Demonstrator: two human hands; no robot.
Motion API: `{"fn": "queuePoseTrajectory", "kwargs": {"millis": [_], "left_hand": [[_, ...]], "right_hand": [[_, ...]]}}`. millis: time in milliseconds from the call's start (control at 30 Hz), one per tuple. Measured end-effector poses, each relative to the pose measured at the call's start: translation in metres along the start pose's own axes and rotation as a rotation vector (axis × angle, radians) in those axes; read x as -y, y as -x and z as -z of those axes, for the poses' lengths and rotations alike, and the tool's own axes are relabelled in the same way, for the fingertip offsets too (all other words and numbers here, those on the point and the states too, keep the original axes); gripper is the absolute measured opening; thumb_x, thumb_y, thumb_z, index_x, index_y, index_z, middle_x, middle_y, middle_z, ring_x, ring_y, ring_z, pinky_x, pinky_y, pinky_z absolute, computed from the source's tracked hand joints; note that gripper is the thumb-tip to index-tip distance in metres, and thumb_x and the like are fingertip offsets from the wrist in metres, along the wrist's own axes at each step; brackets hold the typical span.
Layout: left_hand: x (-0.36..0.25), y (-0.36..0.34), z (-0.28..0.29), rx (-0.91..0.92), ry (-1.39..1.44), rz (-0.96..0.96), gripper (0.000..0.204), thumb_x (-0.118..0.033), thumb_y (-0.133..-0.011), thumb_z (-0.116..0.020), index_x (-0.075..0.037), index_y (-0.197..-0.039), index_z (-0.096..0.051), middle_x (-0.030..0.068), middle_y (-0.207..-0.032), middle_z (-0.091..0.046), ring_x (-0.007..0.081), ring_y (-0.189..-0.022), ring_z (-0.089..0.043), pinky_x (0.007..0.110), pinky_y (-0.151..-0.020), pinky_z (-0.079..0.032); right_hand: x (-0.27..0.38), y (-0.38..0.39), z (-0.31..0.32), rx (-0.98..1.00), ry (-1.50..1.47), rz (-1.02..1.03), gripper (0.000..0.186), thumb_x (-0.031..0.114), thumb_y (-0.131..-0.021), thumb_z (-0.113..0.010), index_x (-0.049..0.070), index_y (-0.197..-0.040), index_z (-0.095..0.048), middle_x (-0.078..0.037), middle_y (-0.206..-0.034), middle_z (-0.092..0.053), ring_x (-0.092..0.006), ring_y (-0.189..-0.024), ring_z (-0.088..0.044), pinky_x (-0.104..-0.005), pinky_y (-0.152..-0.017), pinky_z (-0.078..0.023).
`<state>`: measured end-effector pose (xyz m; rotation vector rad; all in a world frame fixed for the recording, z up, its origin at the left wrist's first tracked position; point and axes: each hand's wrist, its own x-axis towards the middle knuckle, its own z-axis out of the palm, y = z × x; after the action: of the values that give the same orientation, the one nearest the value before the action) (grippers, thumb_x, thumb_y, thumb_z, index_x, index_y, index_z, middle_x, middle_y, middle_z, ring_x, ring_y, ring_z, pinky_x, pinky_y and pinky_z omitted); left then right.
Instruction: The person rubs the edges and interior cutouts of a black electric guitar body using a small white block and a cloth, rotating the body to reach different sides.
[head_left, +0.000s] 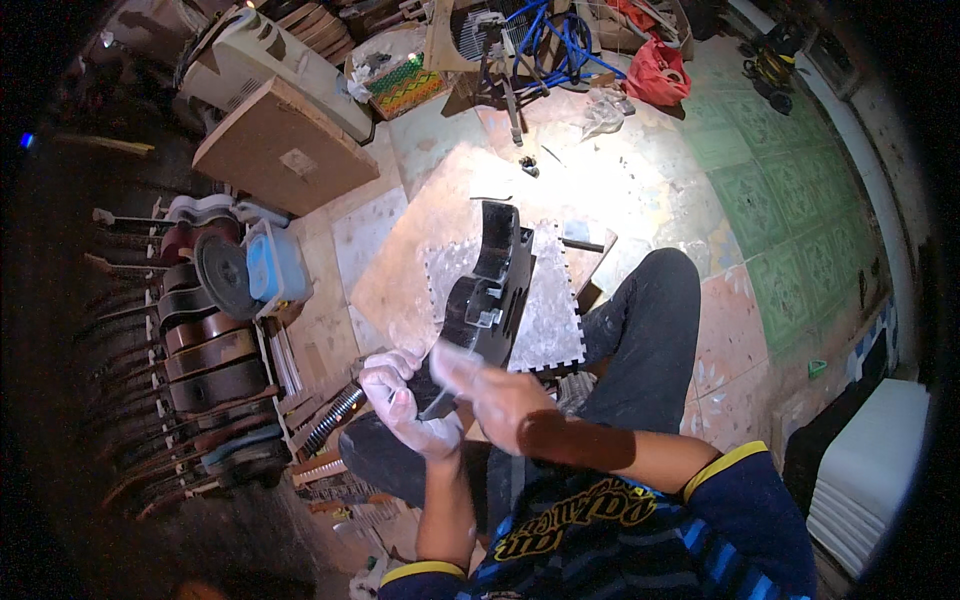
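Observation:
A black guitar body (497, 245) with curved sides stands on its edge between my legs, over a dusty foam mat (552, 330). Pale, clear-looking pieces (486, 318) sit on its side near the waist. My left hand (402, 405), coated in white dust, is at the near end of the body with its fingers curled; what they hold is hidden. Across that same end reaches my right hand (485, 392), smeared by motion, so its fingers cannot be made out. A thin greyish edge (440, 405) shows between the two hands.
Several guitars (210, 345) stand in a row at the left, beside a blue container (275, 265). A brown board (285, 150) leans farther back. Blue cable (545, 50) and a red bag (657, 75) lie at the far side. White stacked pieces (870, 470) stand at right.

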<state>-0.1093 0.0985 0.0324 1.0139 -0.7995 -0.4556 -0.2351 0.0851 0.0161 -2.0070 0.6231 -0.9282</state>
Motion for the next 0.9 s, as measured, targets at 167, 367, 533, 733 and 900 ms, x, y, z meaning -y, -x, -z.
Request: {"fn": "queuePoseTrajectory", "kwargs": {"millis": [167, 367, 533, 733, 900], "left_hand": [[0.002, 0.02, -0.016, -0.023, -0.009, -0.064, 0.041, -0.041, -0.084, -0.061, -0.008, -0.092, -0.039, 0.0083, -0.095, -0.041, 0.0227, -0.089, -0.046, 0.04, -0.087, -0.042], [0.024, 0.044, -0.007, 0.178, -0.184, -0.24, 0.055, -0.05, -0.077, -0.07, -0.008, -0.095, -0.04, 0.0074, -0.096, -0.043, 0.0221, -0.087, -0.048, 0.039, -0.083, -0.043], [0.029, 0.064, 0.008, 0.295, -0.239, -0.261, 0.067, -0.058, -0.07, -0.077, -0.008, -0.098, -0.041, 0.0066, -0.096, -0.045, 0.0215, -0.085, -0.049, 0.039, -0.079, -0.045], [0.017, 0.059, -0.008, 0.08, -0.421, -0.442, 0.091, -0.074, -0.064, -0.081, -0.008, -0.106, -0.036, 0.0069, -0.099, -0.043, 0.021, -0.087, -0.049, 0.039, -0.077, -0.046], [-0.017, 0.06, -0.013, 0.194, -0.631, -0.437, 0.08, -0.056, -0.051, -0.095, -0.014, -0.101, -0.05, 0.005, -0.097, -0.051, 0.0239, -0.086, -0.056, 0.04, -0.073, -0.049]], "right_hand": [[-0.015, 0.001, 0.024, 0.115, -0.08, -0.164, 0.052, -0.002, -0.09, -0.051, 0.008, -0.141, -0.055, -0.019, -0.143, -0.055, -0.0341, -0.117, -0.066, -0.0401, -0.097, -0.055], [0.005, 0.013, 0.041, 0.178, -0.238, 0.011, 0.052, 0.002, -0.089, -0.051, 0.011, -0.14, -0.054, -0.018, -0.131, -0.063, -0.0354, -0.097, -0.071, -0.0407, -0.082, -0.061], [0.017, 0.0, 0.055, 0.171, -0.297, -0.04, 0.039, 0.002, -0.096, -0.049, 0.002, -0.134, -0.059, -0.02, -0.135, -0.061, -0.0365, -0.112, -0.066, -0.0372, -0.098, -0.052], [-0.015, 0.003, 0.071, 0.22, -0.038, -0.197, 0.053, -0.002, -0.076, -0.055, 0.001, -0.128, -0.064, -0.019, -0.134, -0.063, -0.0334, -0.118, -0.065, -0.037, -0.105, -0.048], [0.003, 0.002, 0.1, 0.028, -0.11, -0.247, 0.059, -0.006, -0.072, -0.047, -0.002, -0.129, -0.063, -0.021, -0.131, -0.063, -0.0308, -0.12, -0.063, -0.0374, -0.108, -0.043]]}}
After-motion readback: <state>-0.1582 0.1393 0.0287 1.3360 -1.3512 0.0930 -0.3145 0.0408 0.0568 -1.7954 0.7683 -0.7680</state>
